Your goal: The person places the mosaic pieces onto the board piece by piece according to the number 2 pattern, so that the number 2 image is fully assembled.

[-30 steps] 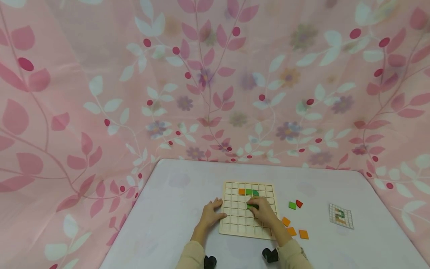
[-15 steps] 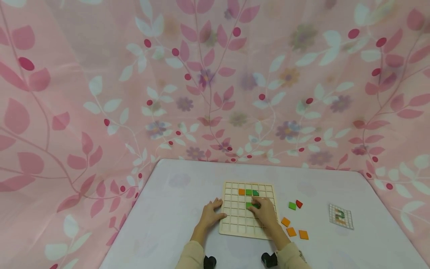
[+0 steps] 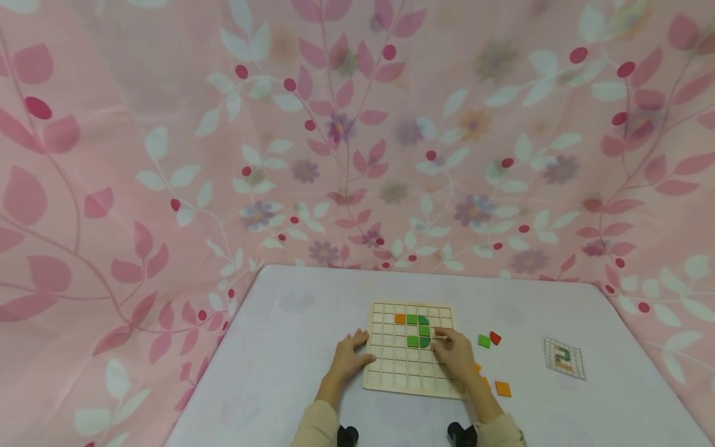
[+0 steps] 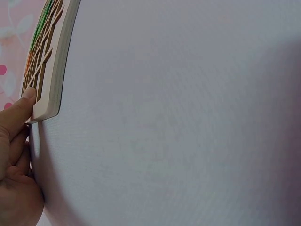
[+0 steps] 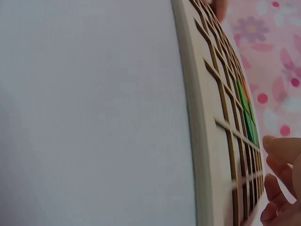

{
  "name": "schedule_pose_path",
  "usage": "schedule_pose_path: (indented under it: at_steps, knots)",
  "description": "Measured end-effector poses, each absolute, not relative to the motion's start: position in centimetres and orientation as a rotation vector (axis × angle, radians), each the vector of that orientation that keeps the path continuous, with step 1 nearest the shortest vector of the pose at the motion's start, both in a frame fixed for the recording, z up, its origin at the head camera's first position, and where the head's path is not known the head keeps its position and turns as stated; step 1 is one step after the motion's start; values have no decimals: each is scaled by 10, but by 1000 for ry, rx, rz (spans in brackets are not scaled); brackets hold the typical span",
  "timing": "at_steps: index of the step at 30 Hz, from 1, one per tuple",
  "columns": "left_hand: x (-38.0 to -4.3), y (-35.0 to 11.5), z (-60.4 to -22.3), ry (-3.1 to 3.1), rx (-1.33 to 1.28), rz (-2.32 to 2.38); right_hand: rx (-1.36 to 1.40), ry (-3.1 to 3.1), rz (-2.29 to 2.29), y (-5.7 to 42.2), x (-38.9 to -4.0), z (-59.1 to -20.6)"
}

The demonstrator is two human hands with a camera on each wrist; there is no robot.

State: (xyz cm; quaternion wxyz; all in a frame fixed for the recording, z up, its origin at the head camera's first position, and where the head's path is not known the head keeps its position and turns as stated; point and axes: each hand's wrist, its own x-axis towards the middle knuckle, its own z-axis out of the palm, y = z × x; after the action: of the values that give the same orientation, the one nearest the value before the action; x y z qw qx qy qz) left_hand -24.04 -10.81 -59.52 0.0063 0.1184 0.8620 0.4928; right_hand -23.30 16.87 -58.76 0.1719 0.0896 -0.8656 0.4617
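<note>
Card (image 3: 563, 358) well to the right of the right hand (image 3: 455, 355) shows me, from far, a figure readable as "2", while grid board (image 3: 385, 365) lies between both hands, left hand (image 3: 348, 356) resting on its edge, fingers spread, and right hand, thumb and fingers apart, just beside green tiles (image 3: 424, 331).

Head view high, angled forward, down; wrist views low, close; all share board (image 3: 401, 355)
</note>
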Motion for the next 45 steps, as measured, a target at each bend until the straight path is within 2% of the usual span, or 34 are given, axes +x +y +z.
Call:
schedule_pose_path:
  at_steps: [12, 17, 27, 34, 45]
  knots:
    - [-241, -108, -596, 2714, 366, 1532, -162, -2588, 1011, 248, -229, -589]
    - [-240, -108, -596, 2704, 366, 1536, -61, -2730, 809, 269, -230, -593]
    - [-241, -108, -597, 2702, 381, 1546, -19, -2859, 751, 281, -232, -586]
    - [-241, -108, -597, 2694, 376, 1555, -153, -2910, 877, 285, -226, -584]
    - [-242, -108, -598, 2730, 379, 1524, -82, -2842, 1041, 290, -217, -575]
